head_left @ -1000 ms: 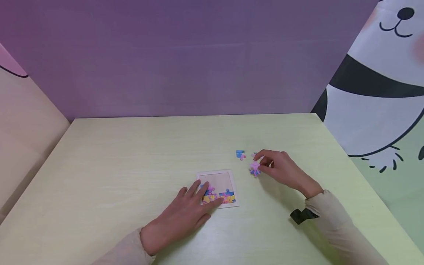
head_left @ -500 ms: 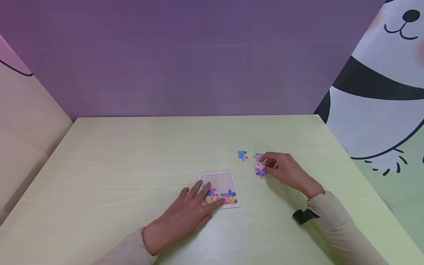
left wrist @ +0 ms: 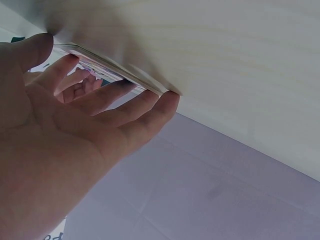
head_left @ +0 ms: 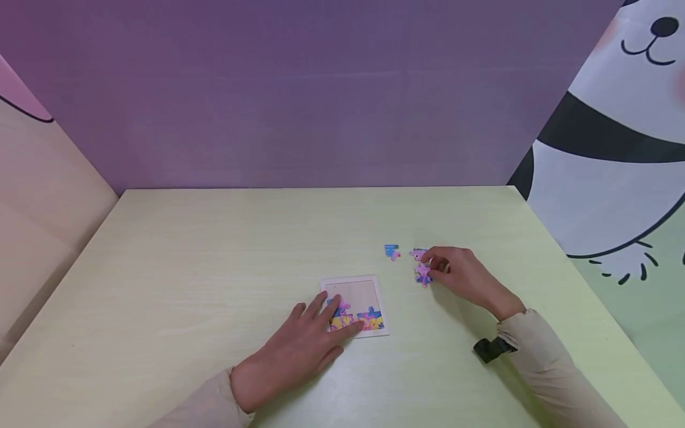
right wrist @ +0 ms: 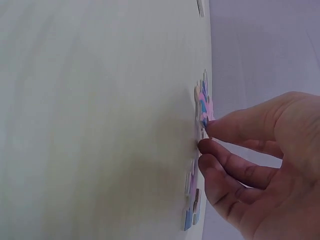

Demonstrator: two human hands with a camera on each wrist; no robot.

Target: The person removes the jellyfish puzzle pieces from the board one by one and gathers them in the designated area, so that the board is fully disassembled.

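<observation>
My left hand point(head_left: 294, 359) lies on the square jigsaw puzzle tray point(head_left: 349, 290), fingers spread and thumb near its front edge. Blue, pink and yellow pieces point(head_left: 373, 318) fill the tray's lower part. In the left wrist view, fingertips point(left wrist: 170, 97) touch the tray's edge and the table. To the right of the tray, my right hand point(head_left: 462, 276) pinches a pink and blue puzzle piece point(head_left: 423, 274) between thumb and fingers. In the right wrist view, that puzzle piece point(right wrist: 204, 105) is seen edge-on, by the thumb tip.
Just behind the pinched piece lies a pink puzzle piece point(head_left: 417, 254), partly covered by my right fingers. A blue and pink piece point(head_left: 392, 252) is to its left. The pale table point(head_left: 241, 238) ends at a purple backdrop point(head_left: 321, 95). A black strap point(head_left: 492, 349) hangs at my right sleeve.
The pinched piece has turned and shifted slightly to the right with my right hand, uncovering more of the pink piece behind. My left hand stays on the tray. The view has shifted slightly.
</observation>
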